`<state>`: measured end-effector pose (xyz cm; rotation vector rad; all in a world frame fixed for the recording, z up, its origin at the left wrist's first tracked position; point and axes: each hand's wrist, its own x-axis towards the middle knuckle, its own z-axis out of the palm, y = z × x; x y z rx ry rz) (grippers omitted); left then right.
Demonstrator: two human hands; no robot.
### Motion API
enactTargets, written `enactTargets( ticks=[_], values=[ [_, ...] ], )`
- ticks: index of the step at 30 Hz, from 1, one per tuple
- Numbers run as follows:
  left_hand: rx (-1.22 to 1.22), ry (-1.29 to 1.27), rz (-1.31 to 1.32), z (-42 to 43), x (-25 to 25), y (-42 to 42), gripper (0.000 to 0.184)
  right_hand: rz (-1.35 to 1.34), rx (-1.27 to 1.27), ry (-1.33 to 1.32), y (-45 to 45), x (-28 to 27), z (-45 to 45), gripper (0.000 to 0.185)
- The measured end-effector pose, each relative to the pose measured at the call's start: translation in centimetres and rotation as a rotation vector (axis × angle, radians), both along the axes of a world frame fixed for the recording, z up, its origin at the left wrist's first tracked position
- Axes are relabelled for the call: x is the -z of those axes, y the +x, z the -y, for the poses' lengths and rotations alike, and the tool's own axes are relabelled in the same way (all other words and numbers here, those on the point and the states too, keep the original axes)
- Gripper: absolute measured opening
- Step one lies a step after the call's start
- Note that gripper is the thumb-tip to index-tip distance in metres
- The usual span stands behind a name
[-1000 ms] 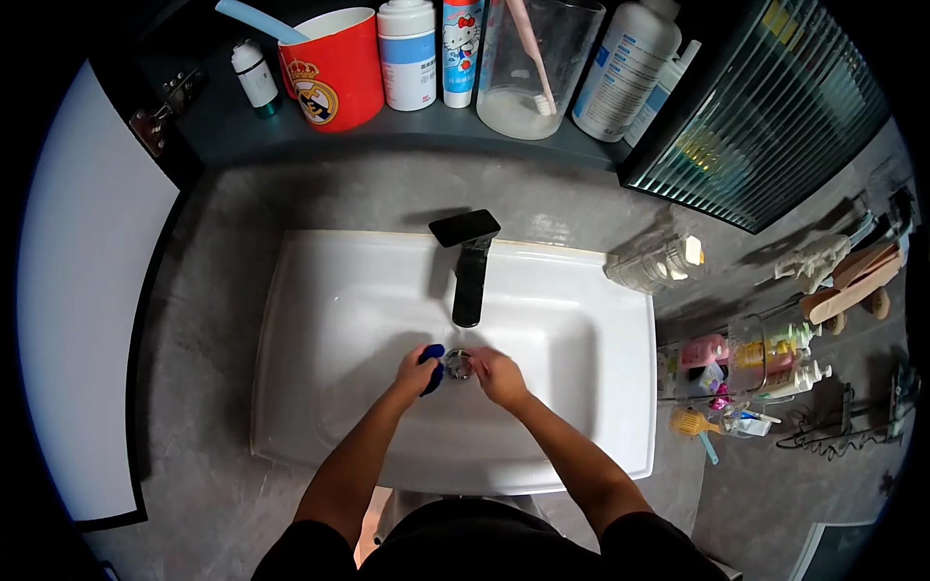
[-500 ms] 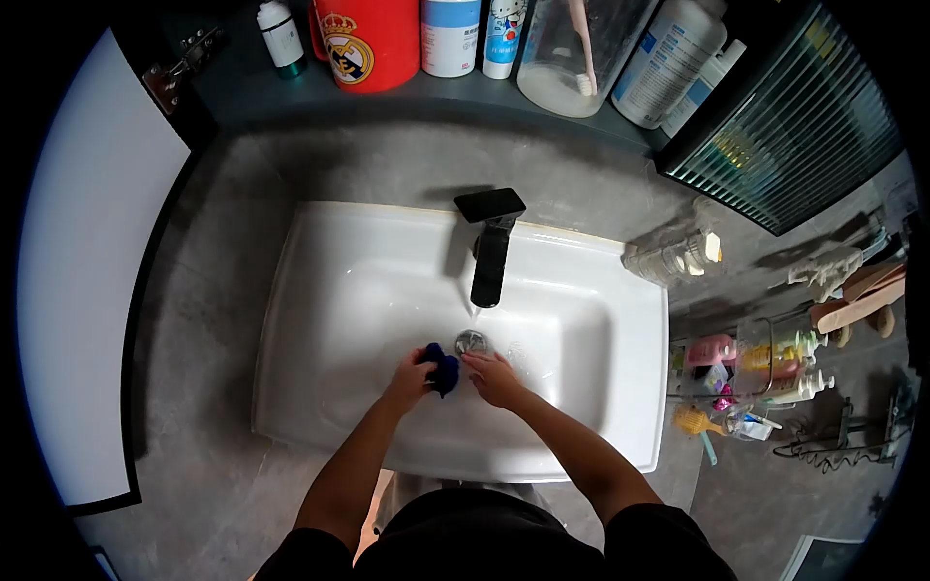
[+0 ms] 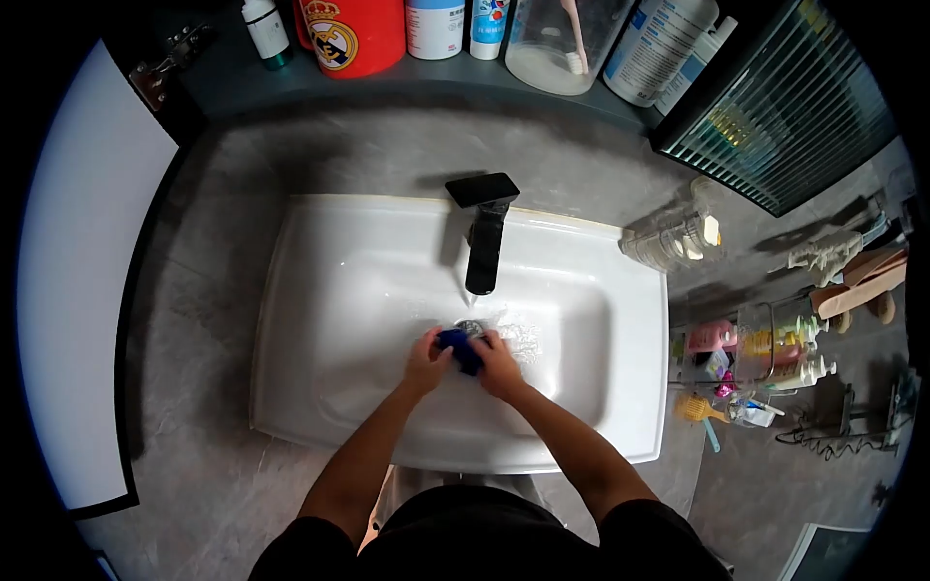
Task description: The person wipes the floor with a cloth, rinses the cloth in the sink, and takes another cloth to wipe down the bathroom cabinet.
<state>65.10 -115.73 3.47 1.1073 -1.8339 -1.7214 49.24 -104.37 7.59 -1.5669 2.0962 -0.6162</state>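
"Blue bundle (image 3: 459, 352), maybe a cloth: is it between the two hands?"

"Yes, low in the sink (image 3: 339, 300). The fingers of the left hand (image 3: 423, 365) are closed on its left part, and those of the right hand (image 3: 499, 368) grasp the right part."

"What could go wrong, in your opinion?"

"If it is wet, it may slip when one side loosens. Just beyond the fingers is the drain (image 3: 470, 327); the bundle, if dropped there, might cover the opening, and water (image 3: 473, 301) would collect. This water falls from the tap (image 3: 484, 252), ahead of the fingers, and could splash off them if they go under it."

"And what can you not see?"

"The undersides of the hands, and how firmly they squeeze. The drain is partly covered. Blur takes the bundle's edges, so its material stays uncertain for me."
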Motion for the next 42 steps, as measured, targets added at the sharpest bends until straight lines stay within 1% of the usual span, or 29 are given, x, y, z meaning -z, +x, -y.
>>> enactTargets(
  ticks=[1, 2, 4, 5, 6, 8, 9, 11, 12, 14, 15, 17, 19, 20, 21, 22, 24, 25, 28, 29, 32, 33, 35, 36, 37, 38, 39, 40, 42],
  values=[
    [-0.073, -0.026, -0.057, -0.9, 0.8, -1.0, 0.044, 0.133, -0.113, -0.011, -0.1, 0.0, 0.3, 0.059],
    [-0.098, 0.236, -0.05, -1.4, 1.5, -1.3, 0.042, 0.158, 0.093, -0.008, 0.1, 0.0, 0.5, 0.056],
    [-0.145, 0.76, -0.032, -2.2, -4.7, -1.8, 0.039, 0.205, 0.504, 0.0, 1.0, -0.1, 1.1, 0.05],
    [-0.138, 0.939, -0.095, -2.2, -6.3, -1.7, 0.035, 0.364, 0.373, -0.067, 1.8, 0.2, 1.1, 0.044],
    [-0.158, 1.031, -0.176, -1.9, -5.3, -1.9, 0.034, 0.517, 0.238, -0.136, 2.7, 0.6, 0.9, 0.039],
    [-0.206, 1.218, -0.348, -1.2, -2.0, -2.0, 0.033, 0.416, 0.127, -0.333, 6.3, -4.5, 0.9, 0.031],
    [-0.046, 1.175, -0.428, -0.6, -2.1, -1.8, 0.033, 0.39, 0.099, -0.264, 7.0, -6.4, 0.4, 0.028],
    [-0.041, 1.245, -0.423, 0.3, -0.3, -1.4, 0.034, 0.335, 0.039, -0.135, 7.7, -8.5, 0.1, 0.024],
    [-0.039, 1.282, -0.419, 0.5, 1.4, -1.2, 0.035, 0.203, 0.031, -0.136, 7.6, -7.4, 0.2, 0.022],
    [-0.153, 1.205, -0.352, -0.1, 3.7, -2.0, 0.035, -0.062, 0.018, -0.138, 7.1, -4.2, 0.6, 0.02],
    [-0.318, 1.181, -0.286, -1.5, 2.9, -3.3, 0.035, -0.134, -0.069, -0.024, 5.9, -5.9, 1.1, 0.04],
    [-0.383, 1.333, -0.266, -2.8, -3.1, -4.1, 0.036, -0.259, -0.107, -0.038, 4.1, -3.7, 1.3, 0.032],
    [-0.078, 1.132, -0.201, -1.8, -5.0, -3.3, 0.034, -0.323, -0.089, -0.011, 1.2, -3.0, 1.4, 0.023],
    [0.066, 1.029, -0.167, -1.5, -5.3, -2.7, 0.034, -0.317, -0.058, 0.027, -0.4, -3.1, 1.5, 0.025],
    [-0.019, 0.937, -0.11, -1.0, -3.3, -2.8, 0.029, -0.379, -0.02, -0.118, -1.5, -3.3, 1.5, 0.025],
    [-0.045, 0.505, -0.014, -0.3, -3.0, -2.5, 0.028, -0.339, 0.043, -0.03, -2.2, -4.5, 2.0, 0.019],
    [-0.087, -0.356, 0.165, 1.5, -2.4, -2.0, 0.03, -0.359, 0.052, -0.049, -3.9, -6.6, 2.0, 0.021],
    [-0.007, -0.425, 0.22, 1.9, -4.4, -1.0, 0.035, -0.37, 0.084, 0.015, -4.2, -5.8, 1.1, 0.036],
    [0.275, -0.717, 0.599, 0.6, -5.7, 0.8, 0.04, -0.514, -0.066, 0.105, -3.4, -2.8, -1.7, 0.049],
    [0.282, -0.72, 0.565, 0.3, -6.1, 1.0, 0.043, -0.427, -0.018, 0.045, -3.1, -1.7, -2.0, 0.05],
    [0.349, -0.87, 0.579, 0.4, -6.2, 1.4, 0.038, -0.13, 0.01, 0.12, -2.2, -2.0, -1.9, 0.031],
    [0.284, -0.889, 0.52, 0.4, -6.4, 1.5, 0.033, -0.171, 0.03, -0.024, -2.1, -1.7, -1.9, 0.021],
    [0.153, -0.927, 0.397, 0.7, -6.8, 1.6, 0.022, 0.067, 0.253, -0.066, -3.1, -1.5, -1.8, 0.016],
    [0.142, -0.814, 0.394, 1.2, -6.9, 1.7, 0.017, 0.187, 0.361, -0.089, -3.8, -2.0, -1.5, 0.014],
    [0.13, -0.703, 0.388, 1.9, -7.0, 1.7, 0.012, 0.168, 0.383, -0.214, -4.6, -2.5, -1.3, 0.01],
    [0.119, -0.589, 0.382, 2.4, -7.1, 1.6, 0.008, 0.238, 0.398, -0.195, -5.5, -3.1, -1.4, 0.011],
    [0.13, -0.658, 0.397, 2.7, -9.2, 1.3, 0.01, 0.202, 0.356, -0.227, -5.9, -4.6, -1.3, 0.012],
    [0.094, -0.585, 0.328, 3.3, -9.6, 1.0, 0.011, 0.166, 0.315, -0.259, -6.2, -6.1, -1.2, 0.013],
    [0.023, -0.434, 0.195, 4.6, -10.3, 0.7, 0.012, 0.032, 0.357, -0.398, -7.0, -8.5, -0.8, 0.013]
  ],
)
